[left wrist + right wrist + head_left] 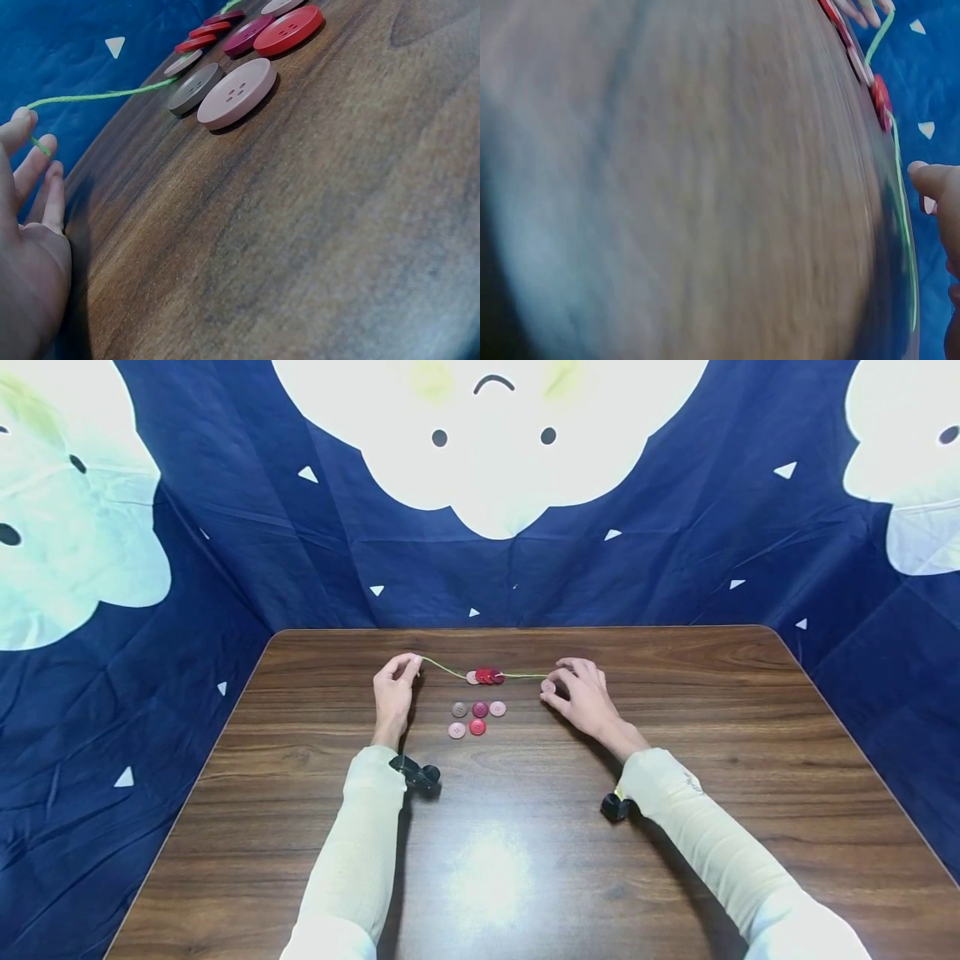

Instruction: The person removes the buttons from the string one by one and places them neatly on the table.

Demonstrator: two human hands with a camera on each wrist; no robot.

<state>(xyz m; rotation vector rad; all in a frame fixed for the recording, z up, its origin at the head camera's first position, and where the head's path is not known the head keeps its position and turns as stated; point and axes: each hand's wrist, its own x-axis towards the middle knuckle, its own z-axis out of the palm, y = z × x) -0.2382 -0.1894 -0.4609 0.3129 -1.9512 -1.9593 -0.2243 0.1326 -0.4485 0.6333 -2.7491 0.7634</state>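
My left hand (393, 697) pinches one end of a green string (444, 667) between thumb and forefinger, a short tail showing past the fingertips. From there the string slopes down to a row of overlapping red and pink buttons (486, 677) threaded on it. Its other stretch runs along the table toward my right hand (588, 697). Thumb and fingers of that hand hold a pink button (548, 687), partly covered by the thumb (922, 171) in the right wrist view. Here the string (901, 195) passes beside the hand, its end lying lower down.
Nearer me than the threaded row lie several loose buttons: a grey-brown one (459, 710), a dark red one (480, 710), a red one (477, 727) and pink ones (457, 731). A blue cloth with white clouds (502, 468) hangs behind the wooden table (540, 777).
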